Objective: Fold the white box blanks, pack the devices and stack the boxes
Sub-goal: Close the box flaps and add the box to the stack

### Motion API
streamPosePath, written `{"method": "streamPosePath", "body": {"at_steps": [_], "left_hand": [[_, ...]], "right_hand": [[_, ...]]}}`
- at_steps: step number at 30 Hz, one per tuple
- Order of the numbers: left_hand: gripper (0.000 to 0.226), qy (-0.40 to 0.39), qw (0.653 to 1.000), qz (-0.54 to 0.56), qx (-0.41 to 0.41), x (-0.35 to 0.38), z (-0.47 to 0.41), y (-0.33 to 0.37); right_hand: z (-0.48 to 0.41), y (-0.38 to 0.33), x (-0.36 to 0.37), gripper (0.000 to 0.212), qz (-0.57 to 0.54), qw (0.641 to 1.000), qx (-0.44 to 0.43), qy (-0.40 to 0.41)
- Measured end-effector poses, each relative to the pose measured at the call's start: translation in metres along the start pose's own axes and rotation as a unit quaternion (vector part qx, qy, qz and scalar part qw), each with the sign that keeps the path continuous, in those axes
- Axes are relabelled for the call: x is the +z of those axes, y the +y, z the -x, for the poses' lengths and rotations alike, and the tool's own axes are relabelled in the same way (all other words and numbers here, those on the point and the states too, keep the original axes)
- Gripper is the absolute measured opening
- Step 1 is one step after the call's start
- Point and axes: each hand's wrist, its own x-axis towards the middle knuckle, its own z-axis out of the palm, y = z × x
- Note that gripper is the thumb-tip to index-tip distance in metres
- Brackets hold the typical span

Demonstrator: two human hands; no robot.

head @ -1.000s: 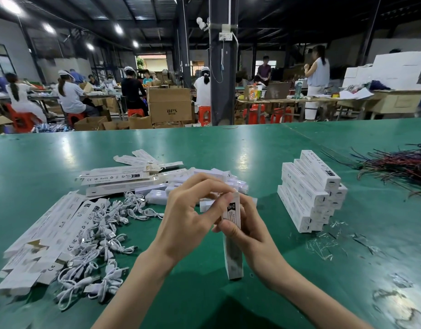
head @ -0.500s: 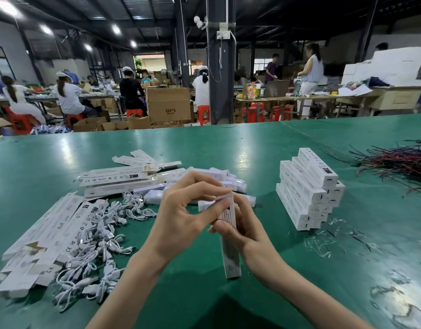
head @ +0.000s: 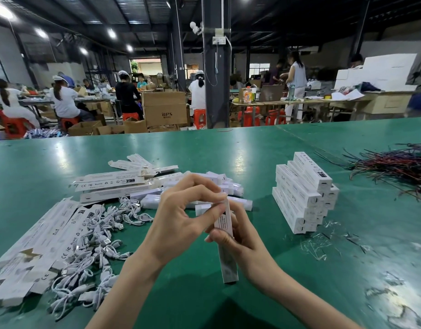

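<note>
Right hand is wrapped around the middle of 1 narrow white box, holding it upright right in front of us with its bottom end down at the green table. We can't quite tell if it's actually touching. Left hand comes in from the other side, and its thumb and fingertips pinch the box's top end.

Room-wise, it's crowded on our left. Flat box blanks fan out toward the left edge of the view, with a tangle of white cables just beside them and reaching almost to our left wrist. More blanks and a heap of white devices sit just behind the hands.

On the right, the stack of finished boxes stands near the hands, with a strip of bare green between. Bits of clear plastic wrap lie at its foot. A bundle of coloured wires sprawls off the right edge, well apart from the stack.

Behind all that, bare green runs to the table's far edge.
</note>
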Motion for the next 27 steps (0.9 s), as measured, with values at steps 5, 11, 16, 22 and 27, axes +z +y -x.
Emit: {"method": "streamPosePath", "body": {"at_steps": [5,11,16,22,27], "left_hand": [[0.006,0.014,0.982,0.162,-0.100,-0.0031,0.0031,0.0005],[0.009,0.021,0.980,0.162,-0.111,-0.0054,0.0008,0.0031],[0.006,0.012,0.999,-0.038,0.015,-0.0082,-0.0014,0.0045],[0.005,0.018,0.985,-0.130,0.116,-0.0080,-0.0008,0.0075],[0.008,0.006,0.983,-0.133,0.124,-0.0079,0.0016,0.0070]], "right_hand": [[-0.0001,0.0003,0.0007,0.034,0.014,1.000,-0.007,-0.013],[-0.0004,0.0011,0.0008,0.034,0.013,1.000,-0.004,-0.012],[-0.0007,0.0027,0.0000,0.034,0.018,1.000,-0.006,-0.014],[0.0008,0.0048,-0.0004,0.033,0.009,1.000,-0.011,-0.012],[0.0005,0.0046,-0.0006,0.032,0.028,0.999,-0.017,-0.005]]}}
